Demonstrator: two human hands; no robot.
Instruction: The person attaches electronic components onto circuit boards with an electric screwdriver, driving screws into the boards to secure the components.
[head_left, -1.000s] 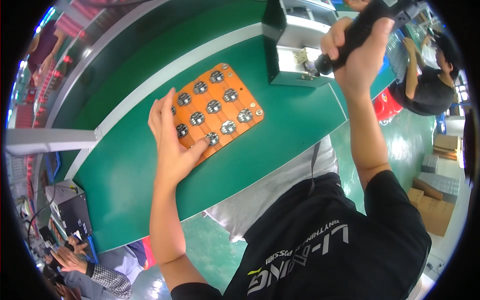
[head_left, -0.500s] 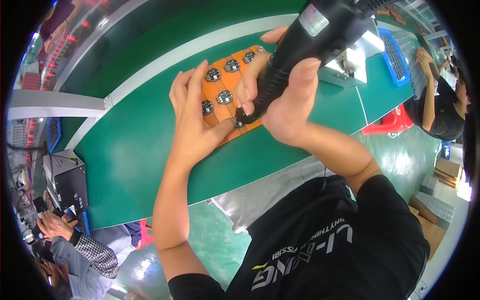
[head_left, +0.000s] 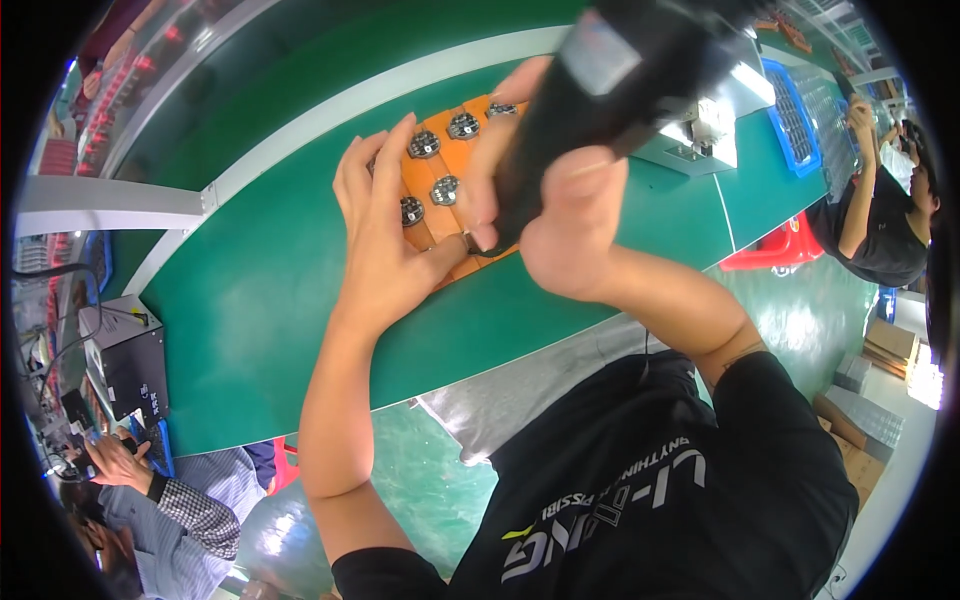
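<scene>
In my right hand [head_left: 575, 225] is a thick black electric screwdriver [head_left: 600, 110], slanting from the upper right down to the near edge of an orange fixture [head_left: 422, 180]. Motion smears the tool, and its tip is hidden by my fingers. Several round black circuit boards [head_left: 444, 190] with small shiny parts sit in the fixture. My left hand [head_left: 380, 245] holds the fixture's left side, fingers stretched along it, with the thumb at the near edge beside the tool's lower end. The fixture's right part is covered by my right hand and the screwdriver.
The fixture lies on a green bench [head_left: 250, 300] with a pale rail behind it. A white metal device [head_left: 690, 145] and a blue tray [head_left: 793, 115] stand to the right. At the left is a black box-shaped unit [head_left: 135, 360]. Co-workers sit at both sides.
The screwdriver's upper end has tipped left and blurred, with my right hand moving slightly left. My left hand keeps its place on the fixture. The co-workers' hands have shifted.
</scene>
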